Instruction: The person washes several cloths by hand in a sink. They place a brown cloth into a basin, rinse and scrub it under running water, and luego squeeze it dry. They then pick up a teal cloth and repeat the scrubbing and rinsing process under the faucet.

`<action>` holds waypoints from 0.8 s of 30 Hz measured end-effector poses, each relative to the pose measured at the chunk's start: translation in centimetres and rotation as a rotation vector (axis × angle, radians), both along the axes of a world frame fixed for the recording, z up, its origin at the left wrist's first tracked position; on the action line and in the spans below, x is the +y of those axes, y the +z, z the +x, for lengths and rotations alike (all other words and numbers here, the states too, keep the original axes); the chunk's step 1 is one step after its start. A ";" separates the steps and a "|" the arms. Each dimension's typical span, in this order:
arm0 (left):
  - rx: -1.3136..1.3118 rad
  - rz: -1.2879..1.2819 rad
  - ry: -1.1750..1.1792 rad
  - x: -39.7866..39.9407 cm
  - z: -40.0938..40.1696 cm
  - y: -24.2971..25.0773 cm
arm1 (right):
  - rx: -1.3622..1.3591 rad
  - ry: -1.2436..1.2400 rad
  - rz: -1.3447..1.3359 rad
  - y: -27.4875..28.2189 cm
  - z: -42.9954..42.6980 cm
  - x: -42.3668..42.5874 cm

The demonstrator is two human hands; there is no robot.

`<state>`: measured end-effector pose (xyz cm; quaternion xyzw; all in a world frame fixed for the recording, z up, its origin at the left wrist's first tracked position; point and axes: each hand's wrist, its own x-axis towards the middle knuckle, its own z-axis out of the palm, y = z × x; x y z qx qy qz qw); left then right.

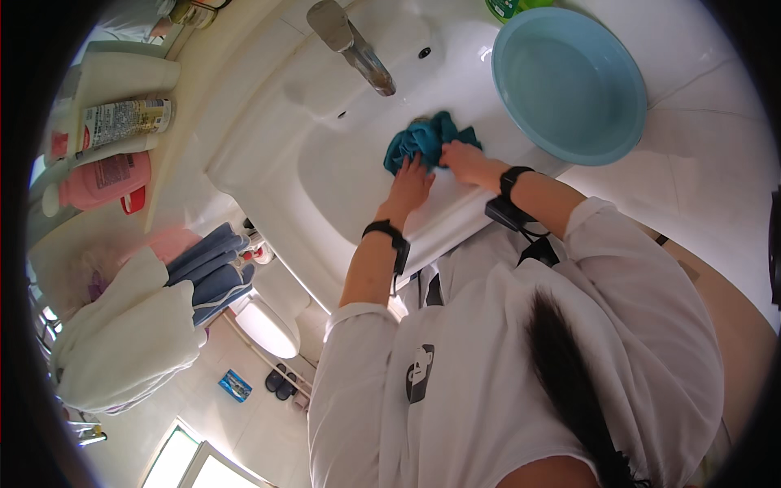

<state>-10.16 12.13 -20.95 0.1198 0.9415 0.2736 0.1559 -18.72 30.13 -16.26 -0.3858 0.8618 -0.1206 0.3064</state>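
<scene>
A bunched teal cloth [421, 143] lies in the white washbasin [329, 201], just in front of the chrome faucet [366, 64]. My left hand [412, 186] has its fingertips on the near left edge of the cloth; whether they pinch it is not visible. At the cloth's right side, my right hand [465, 161] grips a fold with bent fingers. Something yellowish shows at the cloth's far edge, mostly hidden under it. Black bands with small boxes and cables sit on both wrists.
A light blue plastic basin [567, 91] stands at the right rim, by a green bottle [518, 7]. On the left shelf are a pink bottle [107, 180] and a tube [125, 122]. Towels [134, 341] hang at lower left, near a toilet [268, 323].
</scene>
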 end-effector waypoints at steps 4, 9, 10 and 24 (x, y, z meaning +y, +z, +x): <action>0.006 0.255 0.435 -0.8 -6.6 1.1 | -0.092 -0.571 -0.283 -0.4 -4.3 -0.5; 0.196 0.242 0.514 -3.4 -10.9 7.3 | -0.601 -0.918 -0.171 0.9 -8.0 0.8; 0.098 0.193 0.550 -3.9 -11.1 8.2 | -0.901 -1.049 -0.327 2.3 -7.5 0.7; 0.480 -0.094 0.626 -1.2 -13.4 15.0 | -1.391 -1.263 -0.830 8.8 -3.9 -1.7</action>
